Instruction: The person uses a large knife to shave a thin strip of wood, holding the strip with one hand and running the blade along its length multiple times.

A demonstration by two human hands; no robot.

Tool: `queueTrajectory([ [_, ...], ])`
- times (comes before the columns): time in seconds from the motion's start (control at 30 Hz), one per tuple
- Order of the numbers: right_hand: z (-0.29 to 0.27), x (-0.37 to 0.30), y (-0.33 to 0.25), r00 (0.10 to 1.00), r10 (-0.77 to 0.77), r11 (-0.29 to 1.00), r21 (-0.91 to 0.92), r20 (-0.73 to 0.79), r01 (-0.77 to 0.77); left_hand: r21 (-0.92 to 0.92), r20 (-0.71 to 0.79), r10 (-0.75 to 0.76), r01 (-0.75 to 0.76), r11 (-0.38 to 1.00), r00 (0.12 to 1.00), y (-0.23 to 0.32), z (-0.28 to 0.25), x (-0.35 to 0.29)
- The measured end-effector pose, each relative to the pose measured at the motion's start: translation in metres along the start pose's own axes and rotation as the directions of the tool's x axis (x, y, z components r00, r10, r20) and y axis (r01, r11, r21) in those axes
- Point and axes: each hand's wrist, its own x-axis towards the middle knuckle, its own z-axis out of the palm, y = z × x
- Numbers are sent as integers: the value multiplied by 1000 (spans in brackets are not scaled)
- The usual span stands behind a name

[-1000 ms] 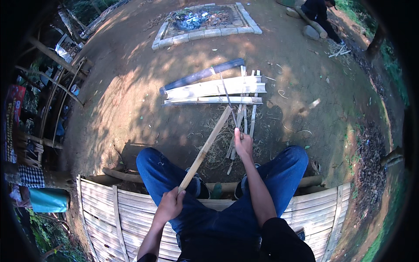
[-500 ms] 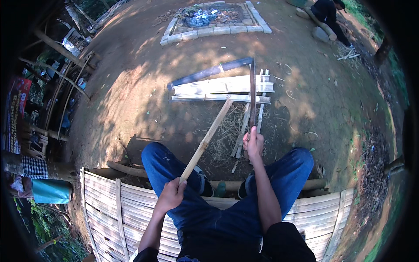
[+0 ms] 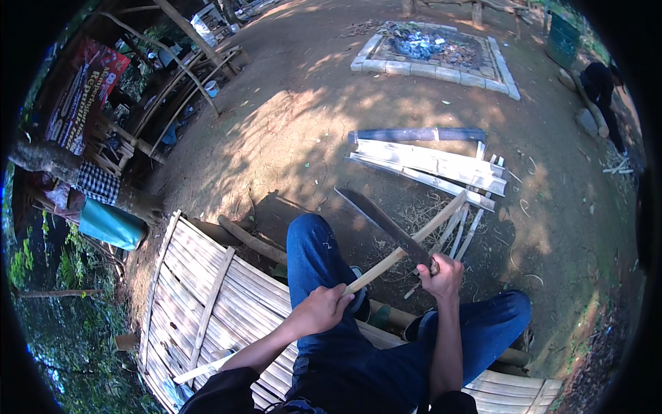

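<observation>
My left hand (image 3: 319,310) is closed round the near end of a pale bamboo strip (image 3: 372,271), which slants away to the far right over my knees. My right hand (image 3: 442,277) grips the handle of a machete (image 3: 381,222). Its dark blade points to the far left and crosses the strip, with the edge at or very near the strip's surface; whether they touch I cannot tell. Beyond lie split bamboo pieces (image 3: 433,165), pale inside, beside a dark bamboo length (image 3: 417,134). Thin strips (image 3: 470,231) and curled shavings (image 3: 414,224) lie on the ground beneath.
I sit on a slatted bamboo bench (image 3: 200,303). A brick-edged fire pit (image 3: 436,77) with ash stands ahead. At far right another person (image 3: 598,86) is by a log (image 3: 592,103) and a green drum (image 3: 563,39). A wooden frame (image 3: 186,52) and a banner (image 3: 89,93) are at left.
The machete has swung from pointing away to lying across the bamboo strip, its tip now leftward. My view has turned left, so the surroundings sit farther right.
</observation>
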Motion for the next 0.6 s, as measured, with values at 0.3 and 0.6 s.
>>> queueTrajectory([
  [0.3, -13, 12, 52, 922, 377, 921, 137, -89, -364, 17, 34, -23, 23, 1000, 999, 9, -14, -14],
  [0.6, -4, 1, 15, 998, -44, 999, 5, 49, 43, 55, 64, -46, 42, 998, 997, -1, -3, -19],
])
